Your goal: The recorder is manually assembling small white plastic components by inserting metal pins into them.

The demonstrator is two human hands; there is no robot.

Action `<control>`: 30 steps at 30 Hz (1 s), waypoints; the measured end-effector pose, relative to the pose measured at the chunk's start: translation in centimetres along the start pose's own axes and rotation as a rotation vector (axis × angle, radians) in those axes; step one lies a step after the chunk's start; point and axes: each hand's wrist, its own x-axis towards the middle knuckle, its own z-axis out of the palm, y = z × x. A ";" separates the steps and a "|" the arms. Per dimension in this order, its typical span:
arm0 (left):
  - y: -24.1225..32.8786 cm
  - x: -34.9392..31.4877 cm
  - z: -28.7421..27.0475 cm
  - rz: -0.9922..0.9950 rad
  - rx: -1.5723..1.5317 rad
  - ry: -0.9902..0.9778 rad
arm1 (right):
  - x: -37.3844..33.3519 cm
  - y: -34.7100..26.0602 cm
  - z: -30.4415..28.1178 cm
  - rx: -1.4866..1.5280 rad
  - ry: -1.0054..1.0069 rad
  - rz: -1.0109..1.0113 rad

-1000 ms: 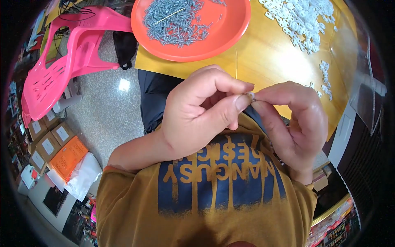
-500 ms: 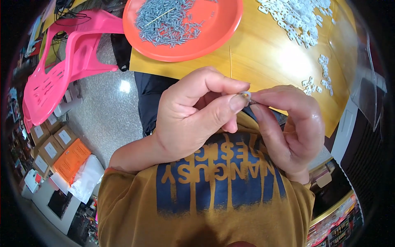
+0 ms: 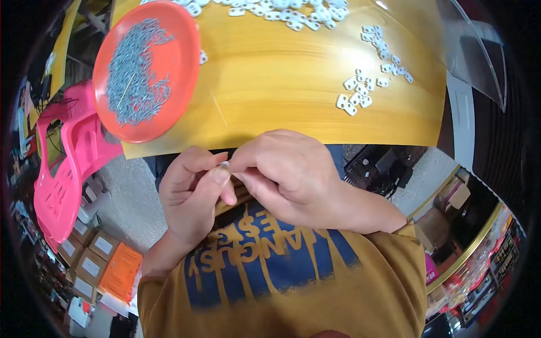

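My left hand [image 3: 194,194] pinches a small white plastic piece [image 3: 224,164] between thumb and index finger, above my lap near the table's front edge. From the other side my right hand [image 3: 293,177] is closed, with its thumb and index fingertips against that piece. A thin screw showed in the right fingertips a moment ago; the fingers now mostly hide it. On the table, a red round plate [image 3: 189,67] at the left carries a heap of grey screws [image 3: 127,79].
The yellow table [image 3: 270,96] bears a large pile of white two-hole plastic pieces [image 3: 304,14] at the back and smaller groups [image 3: 355,96] at the right. A pink plastic chair [image 3: 62,191] and cardboard boxes [image 3: 93,265] stand left. A clear panel [image 3: 473,50] rises at the right.
The view has turned, so the plate and both hands appear further left and more of the table's right side shows. The hands stay together, fingertips meeting at the white piece.
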 end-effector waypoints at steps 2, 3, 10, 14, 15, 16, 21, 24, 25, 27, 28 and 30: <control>0.0 0.3 0.2 -0.035 -0.038 0.007 | -0.2 0.3 -0.4 0.012 0.016 0.025; -0.1 0.4 0.5 -0.066 -0.084 0.023 | -0.3 0.4 -0.7 0.022 0.020 0.047; 0.2 2.4 2.3 -0.209 -0.180 0.123 | 0.1 1.5 -2.4 -0.089 0.087 -0.004; 0.3 2.9 2.7 -0.203 -0.240 0.148 | 0.7 2.4 -5.7 -0.363 0.147 -0.038; 0.1 2.8 2.6 -0.222 -0.234 0.144 | 1.2 2.9 -6.6 -0.480 0.171 -0.045; -0.1 2.8 2.6 -0.244 -0.231 0.134 | 1.7 3.3 -7.6 -0.483 0.167 -0.050; 0.1 3.4 1.8 -0.257 -0.218 0.128 | 5.1 5.1 -10.1 -0.879 0.271 0.036; 0.1 3.6 1.7 -0.246 -0.229 0.127 | 6.6 5.5 -10.5 -0.900 0.208 0.013; 0.1 3.6 1.7 -0.251 -0.225 0.135 | 6.9 5.8 -10.6 -0.975 0.149 0.014; 0.2 3.6 1.7 -0.245 -0.234 0.133 | 7.2 6.7 -10.6 -0.960 0.139 0.008; 0.4 3.7 1.5 -0.243 -0.238 0.120 | 7.2 6.9 -10.4 -0.950 0.141 0.009; 0.6 3.9 1.2 -0.245 -0.247 0.121 | 7.4 6.5 -10.2 -0.915 0.140 0.032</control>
